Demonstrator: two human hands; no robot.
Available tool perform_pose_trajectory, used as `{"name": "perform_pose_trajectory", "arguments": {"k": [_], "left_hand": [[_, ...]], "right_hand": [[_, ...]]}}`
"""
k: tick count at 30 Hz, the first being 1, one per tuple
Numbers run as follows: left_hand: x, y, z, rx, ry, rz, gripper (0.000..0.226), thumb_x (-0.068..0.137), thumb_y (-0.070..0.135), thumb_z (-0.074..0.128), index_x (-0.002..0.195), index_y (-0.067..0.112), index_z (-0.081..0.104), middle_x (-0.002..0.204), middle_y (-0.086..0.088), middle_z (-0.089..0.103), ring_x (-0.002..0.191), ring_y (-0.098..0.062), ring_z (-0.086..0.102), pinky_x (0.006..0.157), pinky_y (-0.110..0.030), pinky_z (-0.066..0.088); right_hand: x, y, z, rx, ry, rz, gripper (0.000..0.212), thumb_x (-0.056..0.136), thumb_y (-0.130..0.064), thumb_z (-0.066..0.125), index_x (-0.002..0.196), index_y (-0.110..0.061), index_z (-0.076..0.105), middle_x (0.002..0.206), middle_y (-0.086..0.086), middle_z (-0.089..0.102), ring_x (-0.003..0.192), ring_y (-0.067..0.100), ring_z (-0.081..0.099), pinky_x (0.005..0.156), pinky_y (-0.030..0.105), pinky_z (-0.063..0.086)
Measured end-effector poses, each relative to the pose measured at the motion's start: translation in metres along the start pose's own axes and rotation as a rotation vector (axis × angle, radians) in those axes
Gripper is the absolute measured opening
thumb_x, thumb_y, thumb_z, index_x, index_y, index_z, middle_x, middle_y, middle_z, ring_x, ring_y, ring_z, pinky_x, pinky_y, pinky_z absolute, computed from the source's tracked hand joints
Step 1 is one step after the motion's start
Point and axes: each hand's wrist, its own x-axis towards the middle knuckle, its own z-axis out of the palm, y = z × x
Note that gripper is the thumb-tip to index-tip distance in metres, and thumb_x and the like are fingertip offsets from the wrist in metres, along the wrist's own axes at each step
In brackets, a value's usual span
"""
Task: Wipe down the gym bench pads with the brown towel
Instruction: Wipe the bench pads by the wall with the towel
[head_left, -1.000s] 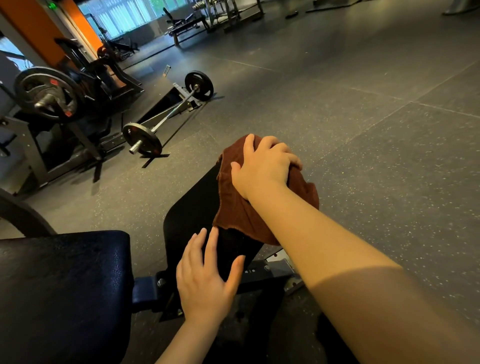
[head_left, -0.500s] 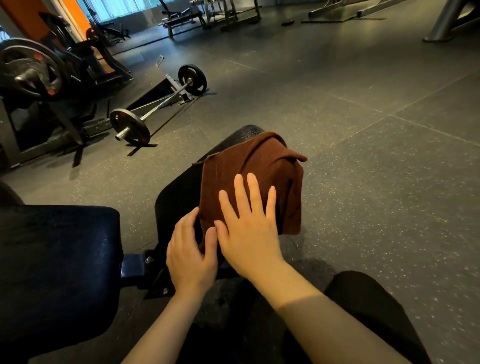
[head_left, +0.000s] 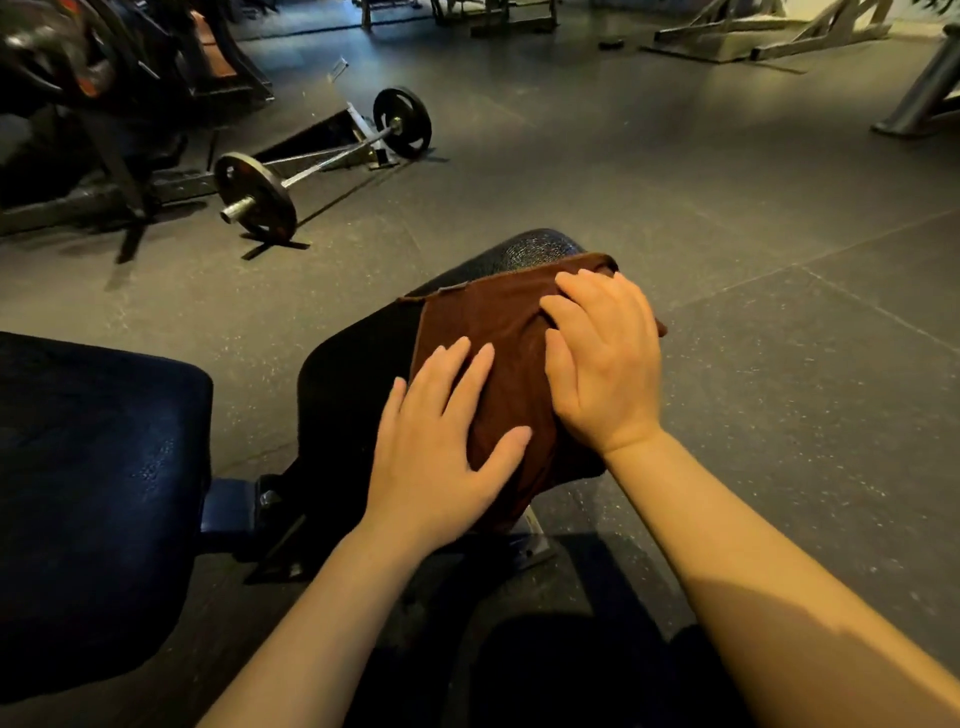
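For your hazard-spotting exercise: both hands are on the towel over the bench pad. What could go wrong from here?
1. The brown towel overhangs the narrow pad on the right; it may slip off.
2. The far end of the pad beyond the right hand is uncovered and could be missed.
3. The left hand partly overlaps the towel's edge, possibly bunching it.

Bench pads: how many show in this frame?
2. A narrow pad at centre, under the brown towel, on which both the left hand and the right hand rest. A wider pad lies at the lower left. More may sit out of frame.
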Motion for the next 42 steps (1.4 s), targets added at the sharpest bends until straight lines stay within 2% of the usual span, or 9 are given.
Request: {"name": "perform_pose_trajectory", "arguments": {"k": [7,12,20,23,26,30,34,39,42], "left_hand": [[-0.006,-0.006,0.002,0.157,-0.026,0.063,0.088,0.081,0.071,0.039,0.157,0.029,0.020,0.164,0.002,0.019,0.151,-0.019,0.016,0.118,-0.046,0.006],[-0.045,-0.030,-0.003,0.215,0.001,0.062,0.079,0.084,0.060,0.046,0.153,0.025,0.030,0.161,-0.001,0.030,0.148,-0.021,0.028,0.116,-0.057,0.021],[-0.132,-0.088,-0.047,0.409,-0.014,0.030,0.067,0.090,0.057,0.049,0.143,0.016,0.049,0.151,-0.013,0.044,0.138,-0.029,0.044,0.116,-0.053,0.022],[-0.151,-0.088,-0.082,0.556,0.125,0.145,0.043,0.092,0.041,0.056,0.117,0.009,0.070,0.131,-0.016,0.062,0.123,-0.033,0.058,0.111,-0.053,0.032],[-0.159,-0.093,-0.127,0.717,0.332,0.170,0.027,0.092,0.031,0.062,0.102,0.009,0.075,0.114,-0.011,0.071,0.112,-0.031,0.065,0.104,-0.049,0.039],[-0.157,-0.138,-0.151,0.909,0.393,0.077,0.039,0.095,0.037,0.055,0.113,0.007,0.072,0.120,-0.014,0.069,0.114,-0.035,0.064,0.100,-0.049,0.042],[-0.155,-0.160,-0.141,0.880,0.490,0.244,0.031,0.090,0.031,0.060,0.101,0.008,0.076,0.108,-0.008,0.075,0.097,-0.030,0.071,0.084,-0.041,0.054],[-0.153,-0.159,-0.140,0.900,0.546,0.268,0.030,0.088,0.031,0.060,0.100,0.010,0.077,0.105,-0.005,0.076,0.094,-0.027,0.072,0.086,-0.039,0.046],[-0.154,-0.158,-0.140,0.904,0.543,0.243,0.028,0.089,0.031,0.060,0.100,0.012,0.077,0.105,-0.004,0.076,0.095,-0.026,0.072,0.087,-0.038,0.044]], "right_hand": [[-0.025,-0.013,-0.005,-0.069,-0.089,-0.054,0.045,0.102,-0.033,0.036,0.119,-0.002,0.064,0.131,0.021,0.060,0.129,0.038,0.042,0.115,0.054,0.022],[-0.063,-0.051,-0.012,-0.047,-0.263,-0.198,0.053,0.101,-0.045,0.038,0.137,-0.010,0.055,0.146,0.017,0.049,0.140,0.037,0.031,0.120,0.049,0.009],[-0.074,-0.109,0.005,-0.159,-0.445,-0.522,0.062,0.093,-0.063,0.047,0.134,-0.018,0.060,0.136,0.013,0.058,0.128,0.040,0.049,0.107,0.057,0.028],[-0.070,-0.109,0.006,-0.193,-0.430,-0.606,0.061,0.093,-0.065,0.048,0.138,-0.025,0.056,0.134,0.013,0.060,0.125,0.042,0.053,0.102,0.060,0.033],[-0.058,-0.091,-0.001,-0.152,-0.452,-0.713,0.055,0.097,-0.056,0.046,0.141,-0.023,0.054,0.135,0.014,0.059,0.124,0.041,0.054,0.101,0.058,0.036],[-0.037,-0.077,-0.013,-0.118,-0.521,-0.648,0.055,0.097,-0.054,0.042,0.134,-0.018,0.060,0.134,0.017,0.060,0.125,0.045,0.053,0.102,0.065,0.034],[-0.044,-0.109,-0.002,-0.227,-0.632,-0.604,0.070,0.087,-0.072,0.041,0.137,-0.026,0.056,0.140,0.023,0.052,0.130,0.052,0.043,0.103,0.076,0.021],[-0.058,-0.139,0.023,-0.143,-0.580,-0.627,0.060,0.087,-0.066,0.057,0.114,-0.015,0.072,0.125,0.016,0.066,0.117,0.038,0.061,0.099,0.052,0.045],[-0.057,-0.137,0.024,-0.124,-0.586,-0.667,0.060,0.088,-0.065,0.057,0.118,-0.014,0.069,0.127,0.016,0.065,0.119,0.037,0.060,0.099,0.051,0.046]]}}
